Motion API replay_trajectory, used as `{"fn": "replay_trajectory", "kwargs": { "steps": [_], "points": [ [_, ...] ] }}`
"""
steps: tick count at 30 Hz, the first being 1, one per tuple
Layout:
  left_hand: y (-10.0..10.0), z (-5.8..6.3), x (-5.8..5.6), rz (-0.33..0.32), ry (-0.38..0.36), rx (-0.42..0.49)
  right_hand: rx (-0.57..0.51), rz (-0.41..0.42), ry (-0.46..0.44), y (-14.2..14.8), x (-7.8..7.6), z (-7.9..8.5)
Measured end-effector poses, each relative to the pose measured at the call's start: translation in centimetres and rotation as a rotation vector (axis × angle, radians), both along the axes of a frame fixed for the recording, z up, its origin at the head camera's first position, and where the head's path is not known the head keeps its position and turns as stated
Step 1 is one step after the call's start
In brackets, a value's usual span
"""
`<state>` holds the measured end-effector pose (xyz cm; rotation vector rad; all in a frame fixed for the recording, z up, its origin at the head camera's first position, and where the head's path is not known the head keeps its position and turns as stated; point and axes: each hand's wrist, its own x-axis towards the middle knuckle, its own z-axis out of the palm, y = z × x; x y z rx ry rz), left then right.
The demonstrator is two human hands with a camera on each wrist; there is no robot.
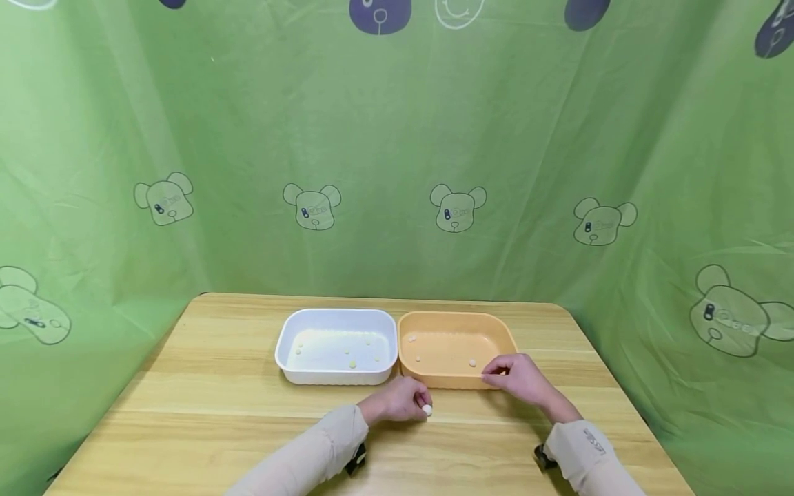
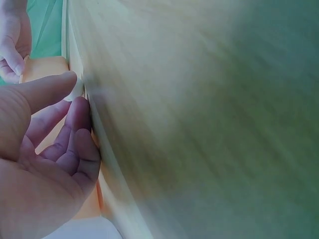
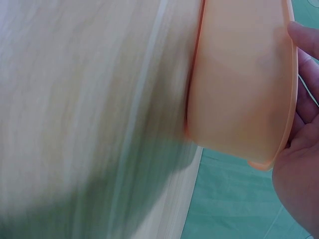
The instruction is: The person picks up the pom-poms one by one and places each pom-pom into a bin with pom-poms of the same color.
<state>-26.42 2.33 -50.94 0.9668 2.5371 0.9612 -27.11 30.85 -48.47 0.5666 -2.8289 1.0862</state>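
My left hand (image 1: 400, 399) is just in front of the seam between two plastic trays, low over the table. Its thumb and fingertips pinch a small round white piece (image 1: 427, 410), partly hidden behind the thumb in the left wrist view. At the near right corner of the orange tray (image 1: 455, 381), my right hand (image 1: 524, 377) holds the rim, thumb on the near side and fingers reaching over the edge in the right wrist view (image 3: 304, 99). A few small pale pieces, one of them a whitish piece (image 1: 473, 363), lie inside the orange tray.
A white tray (image 1: 338, 378) stands against the orange one on the left, with several small yellowish pieces (image 1: 352, 364) scattered on its bottom. Both trays are on a wooden table (image 1: 205, 413). Green curtains (image 1: 384, 262) with bear prints hang behind it and at both sides.
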Motion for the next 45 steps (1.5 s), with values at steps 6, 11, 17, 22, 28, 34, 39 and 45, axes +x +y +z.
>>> {"fn": "replay_trajectory", "kwargs": {
  "steps": [6, 11, 17, 22, 28, 34, 39, 45],
  "points": [
    [-0.3, 0.0, 0.0, -0.015, 0.026, -0.011, 0.004, 0.003, 0.006, -0.1, -0.1, 0.2],
    [-0.7, 0.1, 0.2, -0.017, 0.008, 0.003, 0.004, -0.008, 0.002, -0.1, -0.1, 0.1],
    [-1.4, 0.1, 0.4, 0.002, -0.041, 0.037, 0.005, -0.025, 0.001, 0.0, -0.1, -0.1],
    [-1.9, 0.2, 0.6, 0.020, -0.094, 0.095, 0.011, -0.012, 0.019, 0.1, -0.2, -0.3],
    [-2.4, 0.8, 0.6, 0.044, -0.111, 0.125, 0.003, -0.009, 0.021, 0.1, -0.3, -0.2],
    [-2.6, 1.0, 0.5, 0.057, -0.120, 0.118, 0.013, -0.021, 0.000, 0.0, -0.2, 0.0],
    [-2.7, 1.0, 0.4, 0.053, -0.106, 0.122, 0.013, -0.024, -0.008, -0.1, -0.1, 0.1],
    [-3.0, 1.2, 0.5, 0.050, -0.156, 0.164, 0.002, -0.023, -0.020, -0.1, 0.0, 0.1]
  ]
}}
